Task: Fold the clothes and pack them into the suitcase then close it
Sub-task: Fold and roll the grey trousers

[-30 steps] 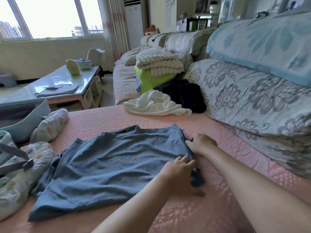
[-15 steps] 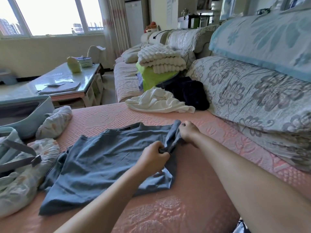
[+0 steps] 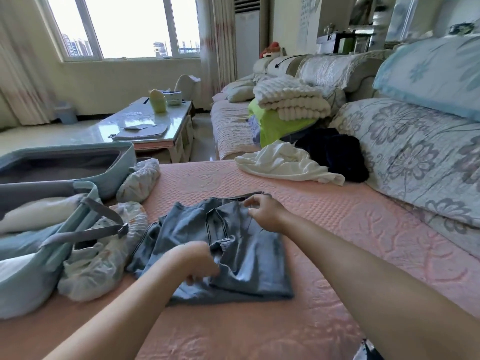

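Folding step in hand: left grip (image 3: 198,261) pinched the part-folded grey shirt (image 3: 254,263), right grip (image 3: 265,214) lay at its collar edge, hold not discernible; the next fold likely required smoothing before the suitcase (image 3: 124,165).

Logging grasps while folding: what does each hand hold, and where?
The left hand grips the grey-blue T-shirt at its folded-over near part. The right hand rests at the far edge by the collar; whether it pinches cloth cannot be told.

A grey-blue T-shirt (image 3: 241,255) lies half folded in the middle of the pink sofa seat (image 3: 337,216). The light blue suitcase (image 3: 124,162) stands open at the seat's left edge. A white garment (image 3: 280,165) lies crumpled at the far edge.
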Demonstrator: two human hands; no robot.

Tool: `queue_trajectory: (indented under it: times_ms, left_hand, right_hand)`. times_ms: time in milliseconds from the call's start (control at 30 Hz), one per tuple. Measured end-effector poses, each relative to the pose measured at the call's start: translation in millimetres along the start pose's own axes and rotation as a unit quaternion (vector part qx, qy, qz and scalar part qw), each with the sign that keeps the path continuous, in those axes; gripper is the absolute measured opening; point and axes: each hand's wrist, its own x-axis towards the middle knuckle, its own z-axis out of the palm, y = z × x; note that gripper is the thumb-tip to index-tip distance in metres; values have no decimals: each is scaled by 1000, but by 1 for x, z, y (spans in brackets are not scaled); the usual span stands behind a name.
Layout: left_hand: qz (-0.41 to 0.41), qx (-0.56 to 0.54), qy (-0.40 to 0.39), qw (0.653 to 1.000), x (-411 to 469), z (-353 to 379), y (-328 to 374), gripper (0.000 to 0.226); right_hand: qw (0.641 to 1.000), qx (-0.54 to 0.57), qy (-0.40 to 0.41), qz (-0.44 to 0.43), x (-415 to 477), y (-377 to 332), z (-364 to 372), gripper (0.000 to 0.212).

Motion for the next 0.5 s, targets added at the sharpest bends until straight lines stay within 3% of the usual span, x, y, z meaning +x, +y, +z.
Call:
queue_trajectory:
  times_ms: [100,167,267,367,500]
  left_hand:
    - [2,3,162,987,18,-3,3,39]
    - [2,-47,192,980,33,1,7,55]
    - [10,-90,172,981,48,15,16,59]
    - [40,-92,188,977,51,15,18,30]
    - [15,-37,69,997,46,-3,9,30]
  right_hand:
    - [987,-157,-36,5,-4,21,-17,34]
    - [973,-222,-68,9,-5,33,-18,36]
    - [956,-278,-95,-10,-4,42,-5,50]
    - [926,-354,-119,-52,-4,42,8,67]
    - [906,-381,-181,-50,-1,43,25,71]
